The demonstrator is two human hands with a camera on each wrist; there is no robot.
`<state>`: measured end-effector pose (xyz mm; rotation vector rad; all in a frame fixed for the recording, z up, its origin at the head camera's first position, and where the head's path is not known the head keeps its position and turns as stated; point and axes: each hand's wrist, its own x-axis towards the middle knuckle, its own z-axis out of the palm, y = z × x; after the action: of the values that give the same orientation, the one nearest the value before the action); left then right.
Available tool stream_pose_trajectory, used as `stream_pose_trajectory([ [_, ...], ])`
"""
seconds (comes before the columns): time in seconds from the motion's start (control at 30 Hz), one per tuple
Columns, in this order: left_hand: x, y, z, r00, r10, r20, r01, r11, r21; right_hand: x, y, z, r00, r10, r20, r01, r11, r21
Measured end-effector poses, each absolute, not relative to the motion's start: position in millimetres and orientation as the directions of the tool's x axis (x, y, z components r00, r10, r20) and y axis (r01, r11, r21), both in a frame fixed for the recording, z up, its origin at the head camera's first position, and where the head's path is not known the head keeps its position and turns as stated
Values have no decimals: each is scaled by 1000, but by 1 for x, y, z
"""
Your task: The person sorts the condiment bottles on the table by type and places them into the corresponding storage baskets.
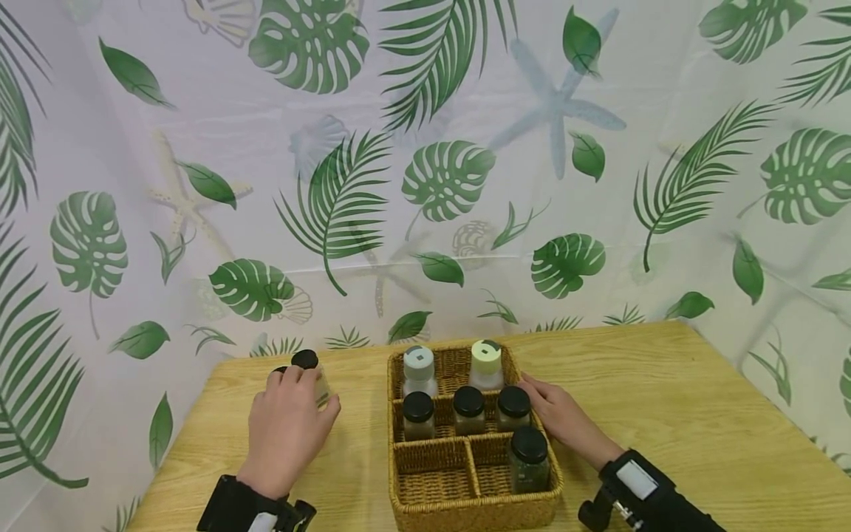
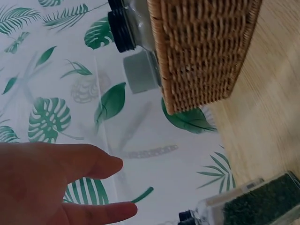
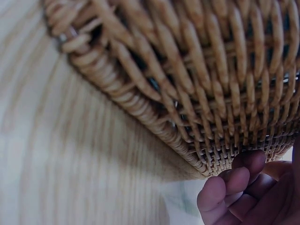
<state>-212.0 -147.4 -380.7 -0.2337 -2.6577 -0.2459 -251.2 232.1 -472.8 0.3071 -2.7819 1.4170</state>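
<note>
My left hand is above the left part of the table, at two black-lidded glass jars. In the left wrist view its thumb and finger are spread apart with nothing between them. A jar of dark green flakes lies at that view's lower right, apart from the visible fingers. My right hand rests against the right side of a wicker basket. The right wrist view shows its fingers loosely bent beside the woven wall, not wrapped round it.
The basket's back section holds a white-capped bottle and a yellow-capped bottle. Its middle row has three black-lidded jars, and another black-lidded jar stands front right. A leaf-print sheet hangs behind the wooden table.
</note>
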Motion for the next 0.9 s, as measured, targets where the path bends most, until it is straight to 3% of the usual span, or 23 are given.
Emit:
stream_pose_trajectory([
  [0.53, -225, -168, -400, -913, 77, 400, 142, 980, 136, -252, 233, -476, -976, -183, 116, -202, 566, -800],
  [0.9, -230, -172, -408, -884, 96, 458, 175, 975, 134, -252, 233, -476, -979, -172, 106, -187, 571, -799],
])
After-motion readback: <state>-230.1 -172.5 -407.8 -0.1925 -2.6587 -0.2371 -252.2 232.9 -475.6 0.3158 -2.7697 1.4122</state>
